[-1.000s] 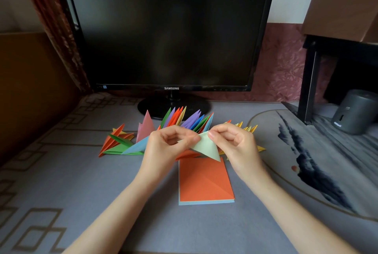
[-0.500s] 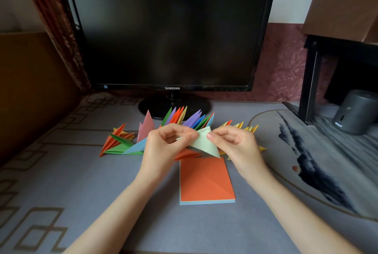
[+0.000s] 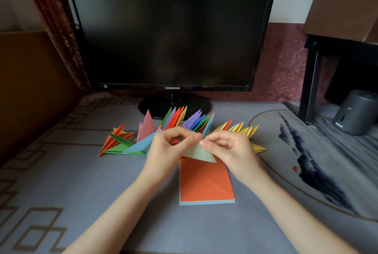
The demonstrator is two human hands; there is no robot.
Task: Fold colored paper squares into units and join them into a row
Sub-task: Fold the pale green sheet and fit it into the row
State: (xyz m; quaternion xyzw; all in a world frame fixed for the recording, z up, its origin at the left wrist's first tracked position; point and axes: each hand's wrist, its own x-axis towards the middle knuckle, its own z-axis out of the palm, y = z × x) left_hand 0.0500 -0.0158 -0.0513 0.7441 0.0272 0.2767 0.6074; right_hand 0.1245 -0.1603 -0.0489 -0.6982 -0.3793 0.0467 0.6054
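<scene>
My left hand [image 3: 169, 149] and my right hand [image 3: 229, 149] meet at mid-table, both pinching a pale green folded paper unit [image 3: 201, 153] whose point hangs down to the right. Behind my fingers stands a row of joined coloured units [image 3: 190, 120], fanned upright in green, purple, orange, yellow and blue. A light blue unit [image 3: 141, 144] sticks out left from under my left hand. Below my hands lies a stack of paper squares [image 3: 204, 182] with a creased orange sheet on top.
Loose folded units [image 3: 118, 141] in orange and green lie at the left, yellow ones [image 3: 245, 130] at the right. A black monitor [image 3: 169, 28] stands behind the row. A grey cylinder [image 3: 357, 112] and a dark stand leg [image 3: 311, 81] are at the far right.
Both hands have drawn closer together over the pale green unit, and less of it shows between my fingertips. The row and the stack have not moved.
</scene>
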